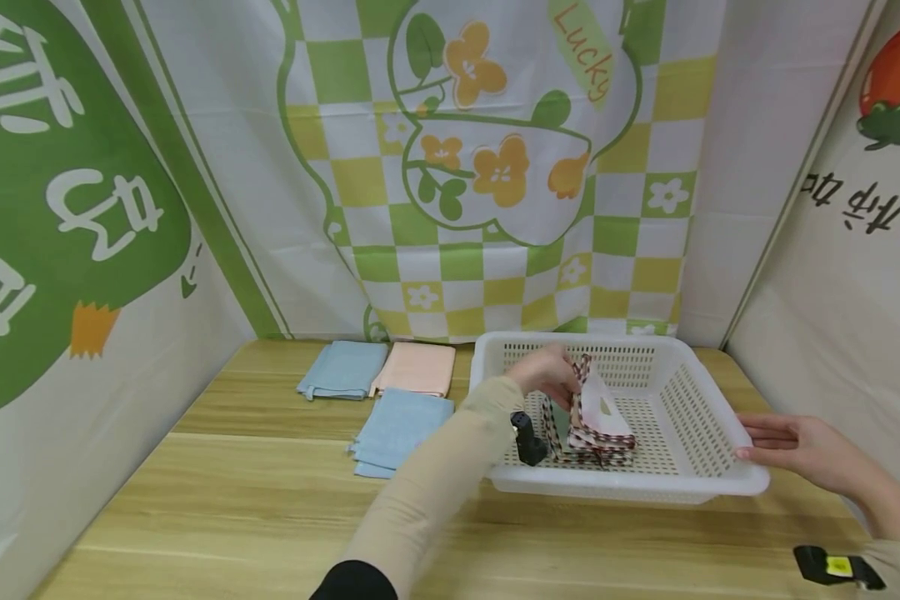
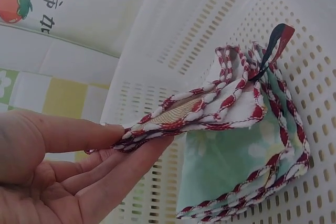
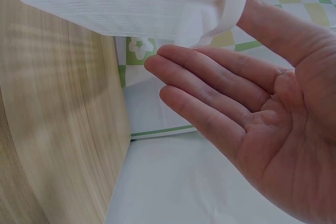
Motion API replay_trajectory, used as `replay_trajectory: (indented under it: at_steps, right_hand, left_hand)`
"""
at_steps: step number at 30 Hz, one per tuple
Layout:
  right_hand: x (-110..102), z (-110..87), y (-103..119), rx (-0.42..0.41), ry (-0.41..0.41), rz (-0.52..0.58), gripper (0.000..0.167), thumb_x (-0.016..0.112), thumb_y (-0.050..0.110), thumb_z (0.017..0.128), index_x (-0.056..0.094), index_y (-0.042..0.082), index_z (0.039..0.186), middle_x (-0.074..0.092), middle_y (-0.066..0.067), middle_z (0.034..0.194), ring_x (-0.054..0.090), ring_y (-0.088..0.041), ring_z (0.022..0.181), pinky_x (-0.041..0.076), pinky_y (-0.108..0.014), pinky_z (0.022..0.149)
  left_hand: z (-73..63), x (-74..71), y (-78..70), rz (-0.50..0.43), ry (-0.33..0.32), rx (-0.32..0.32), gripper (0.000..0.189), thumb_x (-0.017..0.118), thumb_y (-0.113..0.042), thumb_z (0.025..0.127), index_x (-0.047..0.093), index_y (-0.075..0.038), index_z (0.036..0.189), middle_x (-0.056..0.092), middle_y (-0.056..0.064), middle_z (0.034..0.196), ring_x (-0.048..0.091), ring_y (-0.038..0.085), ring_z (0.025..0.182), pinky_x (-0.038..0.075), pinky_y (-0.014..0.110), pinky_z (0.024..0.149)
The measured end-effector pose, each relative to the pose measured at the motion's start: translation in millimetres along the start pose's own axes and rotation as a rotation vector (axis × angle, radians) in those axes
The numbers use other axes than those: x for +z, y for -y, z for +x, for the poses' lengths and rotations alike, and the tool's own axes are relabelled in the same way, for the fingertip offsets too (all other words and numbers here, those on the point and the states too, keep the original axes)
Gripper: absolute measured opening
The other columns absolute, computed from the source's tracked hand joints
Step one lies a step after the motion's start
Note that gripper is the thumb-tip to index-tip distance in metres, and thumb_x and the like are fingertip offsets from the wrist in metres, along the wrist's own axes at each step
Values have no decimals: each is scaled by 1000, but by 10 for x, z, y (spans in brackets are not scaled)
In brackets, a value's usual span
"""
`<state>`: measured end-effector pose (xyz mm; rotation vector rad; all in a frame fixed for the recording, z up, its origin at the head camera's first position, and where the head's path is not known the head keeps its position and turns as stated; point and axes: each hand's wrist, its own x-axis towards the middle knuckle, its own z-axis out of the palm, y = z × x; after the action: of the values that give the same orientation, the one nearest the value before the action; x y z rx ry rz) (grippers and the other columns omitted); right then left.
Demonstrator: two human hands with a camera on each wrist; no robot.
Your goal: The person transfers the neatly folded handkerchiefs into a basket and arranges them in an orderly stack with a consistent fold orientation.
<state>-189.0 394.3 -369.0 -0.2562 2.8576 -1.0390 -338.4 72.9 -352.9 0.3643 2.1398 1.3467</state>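
Note:
My left hand (image 1: pixel 549 375) is inside the white basket (image 1: pixel 630 483). Its thumb and fingers pinch the edge of a white folded cloth (image 2: pixel 231 95) with red-and-white braided trim and a dark hanging loop. Mint-green flowered cloth (image 2: pixel 231 161) with the same trim lies below it on the basket floor. At the basket's right side is my right hand (image 1: pixel 806 450), its thumb on the rim. The right wrist view shows that hand (image 3: pixel 252 98) gripping the rim between thumb and index finger, the other fingers straight outside the wall.
Left of the basket, a blue folded cloth (image 1: pixel 345 368) and a pink one (image 1: pixel 417 368) lie at the back of the wooden table (image 1: pixel 217 508). Another blue cloth (image 1: pixel 401 429) sits in front of them. Printed curtains (image 1: pixel 495 275) hang right behind the basket.

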Motion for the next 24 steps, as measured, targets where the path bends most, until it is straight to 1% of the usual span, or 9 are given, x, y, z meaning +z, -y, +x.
replay_trajectory:
  at_steps: [2, 6, 11, 16, 18, 20, 22, 24]
  right_hand:
    - [4, -2, -3, -3, 4, -5, 61, 66, 23, 90, 44, -17, 130, 59, -32, 119, 53, 16, 86, 53, -18, 70]
    - [12, 1, -6, -2, 3, -8, 61, 66, 23, 90, 44, -17, 130, 60, -31, 118, 54, 16, 86, 53, -18, 71]
    - [21, 11, -9, 6, -4, -10, 62, 67, 25, 89, 45, -16, 130, 60, -31, 118, 53, 16, 86, 52, -18, 70]
    - [25, 16, -7, 27, 6, -14, 63, 66, 27, 90, 44, -15, 132, 60, -30, 119, 53, 17, 85, 52, -18, 70]
    - [24, 18, -7, 34, 10, -14, 64, 66, 28, 90, 44, -15, 132, 59, -30, 119, 53, 17, 85, 52, -18, 71]
    - [24, 18, -9, 36, 11, -12, 64, 66, 27, 90, 43, -15, 132, 59, -31, 120, 53, 17, 85, 52, -18, 71]
    - [25, 16, -11, 36, 10, -14, 64, 66, 27, 90, 43, -15, 132, 59, -31, 119, 53, 17, 85, 52, -18, 70]
    - [26, 15, -14, 29, 4, -18, 63, 66, 27, 90, 44, -16, 131, 60, -31, 118, 53, 16, 85, 53, -18, 70]
  left_hand:
    - [-16, -14, 10, 8, -10, 5, 8, 64, 5, 84, 60, 6, 91, 66, 20, 79, 69, 34, 75, 54, 48, 83]
    - [-44, -45, 29, -15, -12, 18, 2, 62, 8, 82, 63, 8, 84, 67, 22, 77, 69, 38, 78, 53, 50, 84]
    - [-81, -83, 36, -26, 0, 30, 4, 59, 10, 81, 62, 8, 80, 68, 27, 82, 69, 40, 80, 53, 51, 84]
    - [-106, -118, 44, 6, -23, 37, 9, 58, 9, 82, 60, 6, 74, 68, 26, 82, 69, 39, 79, 54, 50, 83]
    - [-121, -131, 44, 25, -41, 36, 9, 58, 8, 82, 60, 6, 73, 68, 26, 82, 69, 39, 78, 56, 48, 78]
    - [-132, -144, 43, 28, -48, 32, 7, 58, 8, 82, 61, 8, 75, 68, 27, 84, 69, 39, 79, 58, 44, 73]
    - [-143, -156, 41, 22, -52, 28, 5, 58, 8, 81, 63, 10, 80, 68, 28, 86, 69, 40, 80, 59, 40, 65]
    - [-149, -169, 40, 10, -55, 24, 8, 59, 8, 81, 64, 12, 85, 68, 29, 87, 68, 41, 81, 58, 37, 60]
